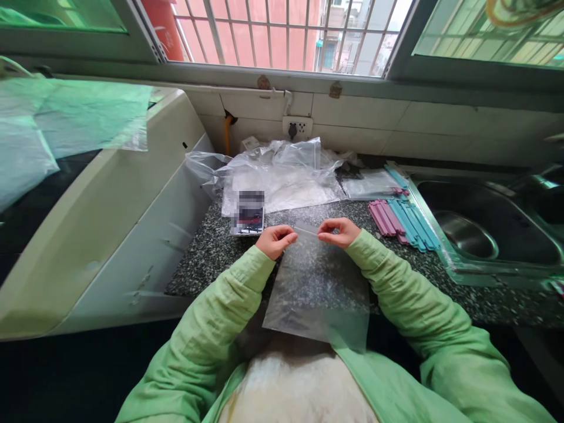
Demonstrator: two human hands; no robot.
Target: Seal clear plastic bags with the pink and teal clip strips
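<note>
A clear plastic bag (pixel 317 288) hangs from both hands over the front edge of the counter, its top edge stretched between them. My left hand (pixel 276 241) pinches one top corner between thumb and fingers. At the other corner, my right hand (pixel 339 232) holds the bag in the same kind of pinch. Through the film the speckled counter shows, and nothing can be made out inside the bag. Just beyond my left hand lies a phone (pixel 250 214), partly blurred out. To the right of my right hand are pink strips (pixel 388 218) and blue strips (pixel 414 226), laid side by side.
A heap of clear plastic bags (pixel 286 176) lies at the back of the speckled counter (pixel 202 252). Smaller flat bags (pixel 372 185) sit beside it. On the right is a metal sink (pixel 529 223) with a bowl (pixel 467 235). A white appliance (pixel 110 217) stands left.
</note>
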